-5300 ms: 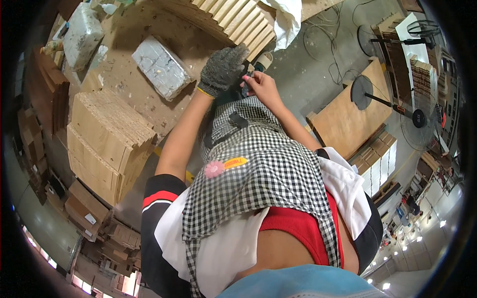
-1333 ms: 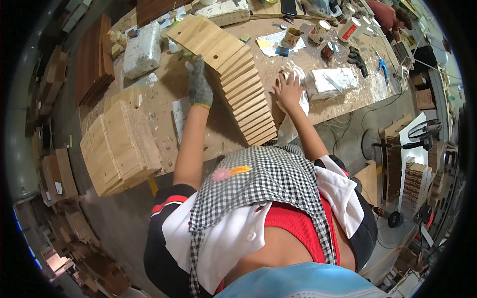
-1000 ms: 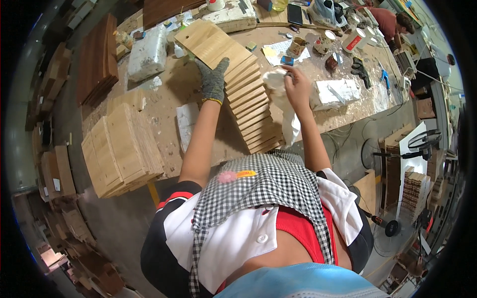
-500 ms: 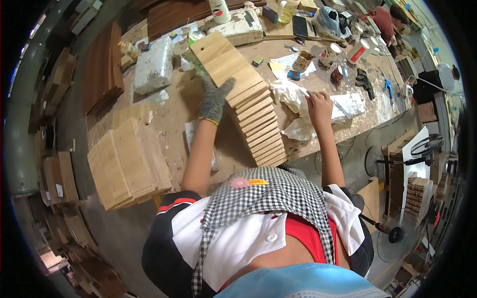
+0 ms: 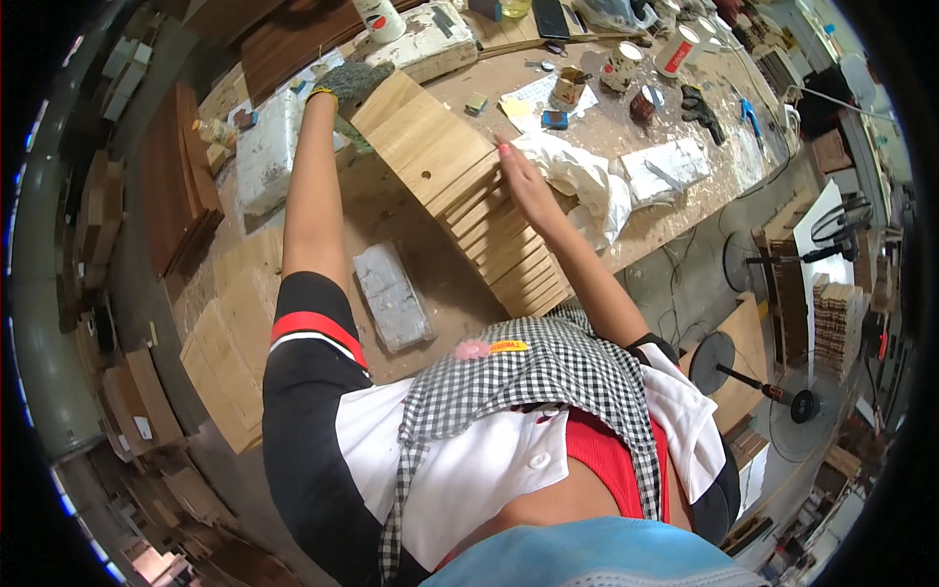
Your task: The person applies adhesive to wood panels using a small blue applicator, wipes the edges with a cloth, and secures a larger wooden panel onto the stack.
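- From my remote seat: stack of pale wooden boards (image 5: 430, 152) sits mid-table, fanned in steps, running from far left toward near right, by the apron (image 5: 548, 382).
- Top board shows a round hole in its face.
- Left hand (image 5: 350, 84), in a grey glove, is at the far left end of the stack, fingers by the top board's corner; can't tell if it's gripping.
- Right hand (image 5: 529, 186), bare, is at the stack's right side, fingers extended and open, tips at the board edges.
- White cloth (image 5: 587, 181) lies crumpled just right of that hand.
- Right of the cloth: white wrapped block (image 5: 667, 170), flat on the worktable (image 5: 386, 210).
- Another wrapped block (image 5: 394, 296) lies near, left of the stack; a bigger stained one (image 5: 269, 161) is farther left, partly behind the left forearm.
- Dark brown panels (image 5: 176, 186) at far left; pale panels (image 5: 227, 367) near left.
- Beyond the cloth: blue sponge (image 5: 555, 119), stained cup (image 5: 568, 88), paper with a yellow note (image 5: 516, 108).
- Far right on the table: black glove (image 5: 700, 112), blue-handled tool (image 5: 749, 117).
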Demonstrator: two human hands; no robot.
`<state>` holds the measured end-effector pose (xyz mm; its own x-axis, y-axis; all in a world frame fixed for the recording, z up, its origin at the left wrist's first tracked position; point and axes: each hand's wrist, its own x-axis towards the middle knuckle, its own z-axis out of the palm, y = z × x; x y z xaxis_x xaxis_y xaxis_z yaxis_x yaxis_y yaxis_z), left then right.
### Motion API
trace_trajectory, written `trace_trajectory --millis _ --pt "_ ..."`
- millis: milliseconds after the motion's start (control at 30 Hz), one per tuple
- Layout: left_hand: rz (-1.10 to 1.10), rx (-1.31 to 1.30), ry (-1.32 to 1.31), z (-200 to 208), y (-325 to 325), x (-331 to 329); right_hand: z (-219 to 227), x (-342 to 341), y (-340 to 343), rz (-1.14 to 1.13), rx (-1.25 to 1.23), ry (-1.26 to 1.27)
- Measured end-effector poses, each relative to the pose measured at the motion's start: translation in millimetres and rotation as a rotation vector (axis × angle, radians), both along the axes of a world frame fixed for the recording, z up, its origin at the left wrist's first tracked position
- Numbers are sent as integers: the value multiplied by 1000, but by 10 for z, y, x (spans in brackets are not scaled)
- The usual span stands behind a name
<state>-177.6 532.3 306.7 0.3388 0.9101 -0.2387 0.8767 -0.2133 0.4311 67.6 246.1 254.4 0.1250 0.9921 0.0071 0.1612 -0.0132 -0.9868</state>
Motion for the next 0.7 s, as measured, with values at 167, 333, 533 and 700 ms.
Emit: trace_trajectory --millis 167,333,533,700 --pt "1 -40 28 -85 -46 58 267 -1 -164 -12 -45 -164" --pt "5 -55 31 -122 -132 11 -7 139 -181 17 12 -91" --pt "6 -80 34 -71 -204 -91 -256 245 -305 34 -135 -24" --pt "-1 -118 46 -74 -317 -150 47 262 -548 79 -135 177"
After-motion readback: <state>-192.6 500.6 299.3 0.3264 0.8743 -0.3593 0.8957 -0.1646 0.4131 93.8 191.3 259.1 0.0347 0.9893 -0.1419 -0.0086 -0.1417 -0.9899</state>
